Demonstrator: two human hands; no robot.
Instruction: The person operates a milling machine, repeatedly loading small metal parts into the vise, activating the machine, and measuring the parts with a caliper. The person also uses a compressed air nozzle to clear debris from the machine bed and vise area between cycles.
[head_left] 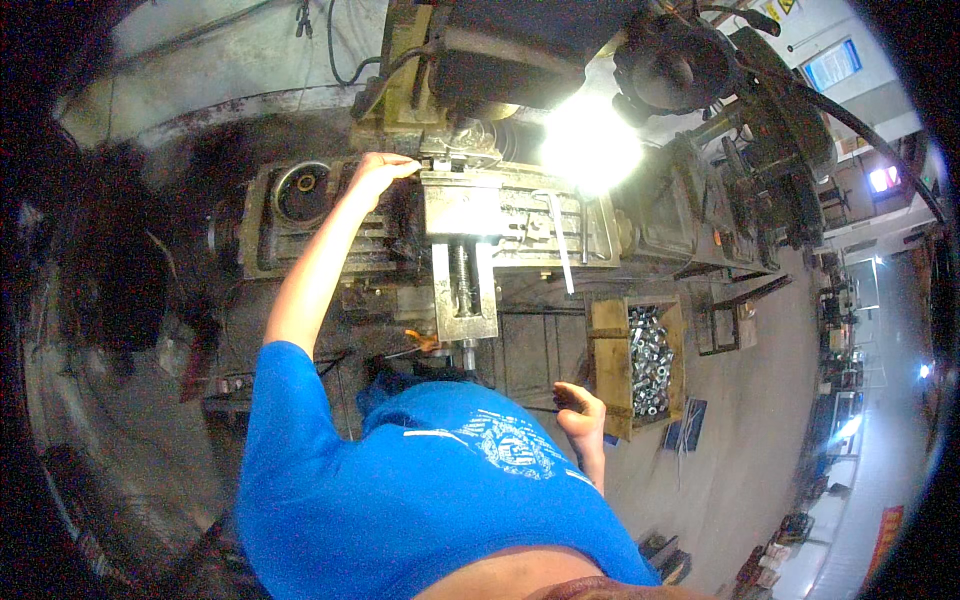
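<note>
My left hand [378, 178] reaches to the left end of the jaws of a machine vise [464, 208], its thumb and fingers pinched together. Whatever sits between those fingertips is too small to make out. The vise is bolted on a slotted machine table [535, 205], and its screw [461, 278] shows toward me. Beside my body at the right, my right hand [583, 418] hangs with fingers loosely curved and apart, nothing visible in it. The nearest thing to it is a wooden box [608, 372] of shiny metal parts [650, 362], which look like nuts.
An L-shaped metal bar [562, 243] lies over the table's front edge. A round dish [302, 195] rests at the table's left. The dark machine head [520, 50] and a bright lamp [592, 145] stand above and behind the vise. Something orange [422, 341] is below it.
</note>
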